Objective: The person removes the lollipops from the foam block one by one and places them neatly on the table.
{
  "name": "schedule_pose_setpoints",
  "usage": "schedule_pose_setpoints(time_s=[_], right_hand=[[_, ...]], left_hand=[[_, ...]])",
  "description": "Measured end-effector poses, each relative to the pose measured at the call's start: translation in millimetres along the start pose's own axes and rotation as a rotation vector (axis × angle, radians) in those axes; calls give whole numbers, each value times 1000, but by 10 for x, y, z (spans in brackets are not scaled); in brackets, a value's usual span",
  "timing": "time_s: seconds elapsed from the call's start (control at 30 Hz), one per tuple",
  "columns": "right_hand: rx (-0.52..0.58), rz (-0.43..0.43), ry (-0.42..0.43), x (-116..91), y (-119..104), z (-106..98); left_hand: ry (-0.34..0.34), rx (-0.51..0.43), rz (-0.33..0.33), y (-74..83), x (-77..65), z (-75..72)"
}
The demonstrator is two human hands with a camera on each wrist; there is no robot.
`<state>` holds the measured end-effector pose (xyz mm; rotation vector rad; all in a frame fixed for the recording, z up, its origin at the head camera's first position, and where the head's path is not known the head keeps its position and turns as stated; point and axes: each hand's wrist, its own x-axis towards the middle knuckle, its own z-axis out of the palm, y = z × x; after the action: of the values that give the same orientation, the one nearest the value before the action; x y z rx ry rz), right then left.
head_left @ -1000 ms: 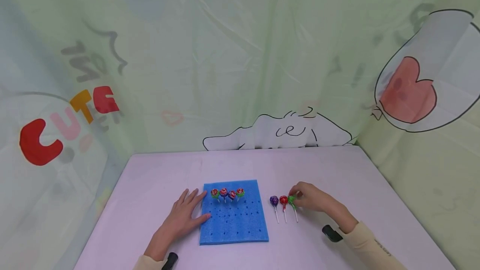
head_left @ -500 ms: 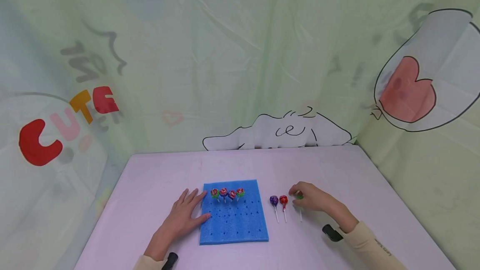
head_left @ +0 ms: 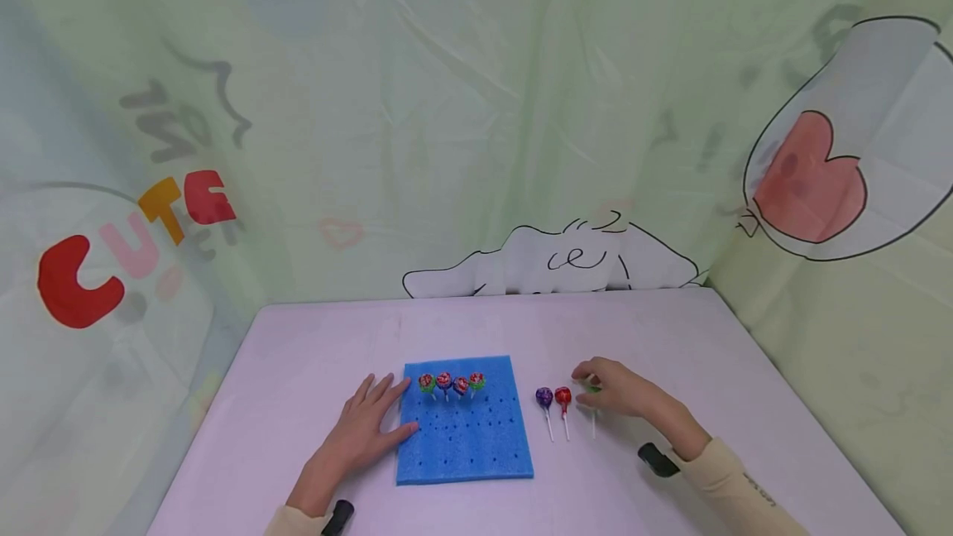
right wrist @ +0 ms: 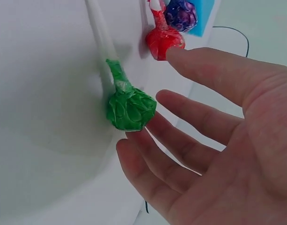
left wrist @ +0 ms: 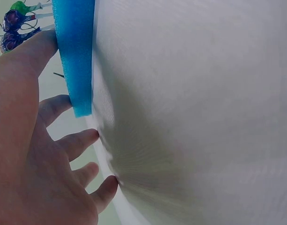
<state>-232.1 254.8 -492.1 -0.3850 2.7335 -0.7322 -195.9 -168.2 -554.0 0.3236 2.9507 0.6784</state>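
My left hand [head_left: 368, 420] rests spread against the left edge of a blue foam board [head_left: 476, 453]; its thumb and a finger touch that edge in the left wrist view. A row of several wrapped lollipops [head_left: 444, 381] stands upright in the board's far holes. Right of the board, a purple lollipop [head_left: 544, 397] and a red lollipop [head_left: 562, 396] lie side by side on the table. A green lollipop [right wrist: 131, 108] lies farther right. Over it is my right hand [head_left: 621, 389], fingers loosely bent and apart, thumb off the candy. Whether the fingertips behind touch it, I cannot tell.
The board has rows of small holes [head_left: 450, 440] in front of the standing lollipops. A pale table [head_left: 335, 329] carries everything. Printed curtains [head_left: 447, 147] hang behind and at both sides. A black wrist strap piece [head_left: 658, 461] shows at my right cuff.
The green lollipop has shifted right, away from the red one, and my right hand's fingers have loosened around it. My left hand and the board have stayed put.
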Motion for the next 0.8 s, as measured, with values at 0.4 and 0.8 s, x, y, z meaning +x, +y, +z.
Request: schedule_pose_setpoints(time_s=[0.4,0.8], right_hand=[[-36,-26,53,32,-159,54],[-96,-70,157,93,-367,265]], left_hand=[[3,3,-3,21,-4,-22],[4,14,7,26,2,-37]])
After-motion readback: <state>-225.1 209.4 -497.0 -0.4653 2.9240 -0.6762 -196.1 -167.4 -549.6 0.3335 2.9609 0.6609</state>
